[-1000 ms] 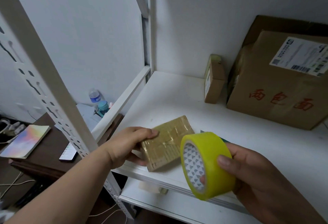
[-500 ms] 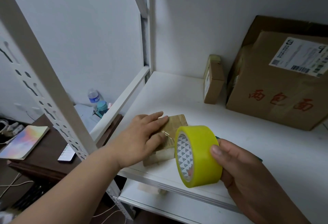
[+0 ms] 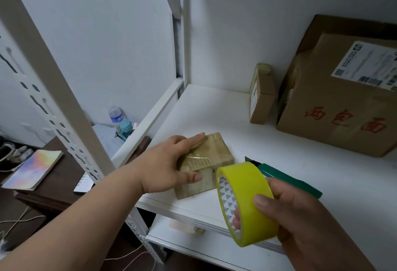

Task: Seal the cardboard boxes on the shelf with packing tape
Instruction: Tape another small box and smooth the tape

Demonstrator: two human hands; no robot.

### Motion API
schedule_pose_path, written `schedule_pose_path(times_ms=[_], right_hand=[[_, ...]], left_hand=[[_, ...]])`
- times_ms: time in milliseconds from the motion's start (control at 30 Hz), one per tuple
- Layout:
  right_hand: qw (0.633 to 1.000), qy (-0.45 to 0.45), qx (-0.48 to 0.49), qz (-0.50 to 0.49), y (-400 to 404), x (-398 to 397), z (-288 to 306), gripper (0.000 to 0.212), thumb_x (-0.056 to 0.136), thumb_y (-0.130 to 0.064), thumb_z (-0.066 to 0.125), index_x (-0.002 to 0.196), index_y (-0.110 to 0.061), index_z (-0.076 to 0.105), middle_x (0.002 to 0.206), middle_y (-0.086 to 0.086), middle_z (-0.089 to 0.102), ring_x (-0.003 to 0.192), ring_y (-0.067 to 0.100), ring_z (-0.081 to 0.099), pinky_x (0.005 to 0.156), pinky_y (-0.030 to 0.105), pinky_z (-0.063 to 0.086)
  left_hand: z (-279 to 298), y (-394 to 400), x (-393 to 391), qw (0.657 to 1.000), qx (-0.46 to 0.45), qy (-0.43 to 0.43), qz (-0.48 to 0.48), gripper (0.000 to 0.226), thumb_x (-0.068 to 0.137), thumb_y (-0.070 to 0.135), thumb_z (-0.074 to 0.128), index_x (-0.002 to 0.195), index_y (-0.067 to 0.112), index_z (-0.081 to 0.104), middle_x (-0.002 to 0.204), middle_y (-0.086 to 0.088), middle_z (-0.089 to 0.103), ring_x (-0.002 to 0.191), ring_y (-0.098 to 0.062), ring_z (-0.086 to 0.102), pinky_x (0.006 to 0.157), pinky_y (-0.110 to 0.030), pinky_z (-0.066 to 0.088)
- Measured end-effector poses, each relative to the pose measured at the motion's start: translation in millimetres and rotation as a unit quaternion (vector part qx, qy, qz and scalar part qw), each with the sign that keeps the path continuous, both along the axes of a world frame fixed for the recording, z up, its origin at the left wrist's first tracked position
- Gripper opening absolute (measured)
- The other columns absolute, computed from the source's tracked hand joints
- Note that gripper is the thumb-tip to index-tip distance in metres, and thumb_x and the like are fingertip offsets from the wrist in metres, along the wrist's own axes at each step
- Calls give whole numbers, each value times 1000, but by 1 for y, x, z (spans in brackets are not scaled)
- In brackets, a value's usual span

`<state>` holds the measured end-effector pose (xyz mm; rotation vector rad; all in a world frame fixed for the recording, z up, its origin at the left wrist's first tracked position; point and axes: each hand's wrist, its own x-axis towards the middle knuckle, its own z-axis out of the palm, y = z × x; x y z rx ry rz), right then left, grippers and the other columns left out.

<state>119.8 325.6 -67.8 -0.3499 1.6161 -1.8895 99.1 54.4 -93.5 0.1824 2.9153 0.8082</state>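
A small flat cardboard box (image 3: 211, 159), wrapped in old clear tape, lies near the front left of the white shelf (image 3: 290, 163). My left hand (image 3: 167, 163) rests flat on its left side, fingers spread, thumb against the near edge. My right hand (image 3: 300, 223) holds a yellow roll of packing tape (image 3: 247, 202) upright in front of the shelf edge, just right of the box. A narrow box (image 3: 261, 96) stands on edge by the back wall. A large box (image 3: 343, 107) with red writing and a shipping label sits at the back right.
A dark green flat object (image 3: 287, 178) lies on the shelf behind the tape roll. A white slotted upright (image 3: 53, 90) stands at the left. Below left is a brown desk (image 3: 51, 180) with a colourful notebook (image 3: 32, 169), a phone and bottles (image 3: 116, 116). A lower shelf (image 3: 193, 247) shows underneath.
My left hand went from gripping the small box's left edge to lying flat on top of it. The box turned and shifted slightly. The tape roll drifted left, then back toward me.
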Motion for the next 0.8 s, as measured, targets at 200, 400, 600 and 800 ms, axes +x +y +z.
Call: schedule_pose_path(times_ms=[200,400,600,800], right_hand=[[996,-83,20,-4,7,14,-10,83,24,-51,97,96,-13,78,97,28,71,85,42,72,64,38,60],[989,-5,150,-11,6,15,-34,52,62,-50,75,101,-15,71,93,15,75,87,33,72,81,47,57],[979,43,194,-39,0,14,-43,57,59,-69,66,97,-27,69,94,19,69,91,42,65,92,59,50],[986,18,156,-63,-4,11,-39,66,62,-59,67,95,-3,62,80,18,56,76,26,52,74,42,41]], left_hand=[[4,-2,-6,999,-4,-32,-15,78,84,56,68,146,58,20,139,12,33,123,-12,44,103,-19,29],[2,2,-3,999,-35,-25,-13,81,70,71,53,143,62,21,143,9,32,129,-13,41,110,-24,29],[3,4,-2,999,-27,-29,-14,82,68,73,52,144,59,24,153,5,21,140,-18,30,116,-27,23],[-16,7,-2,973,-192,86,-92,63,87,64,12,146,61,-8,165,4,-6,152,-34,1,120,-53,15]])
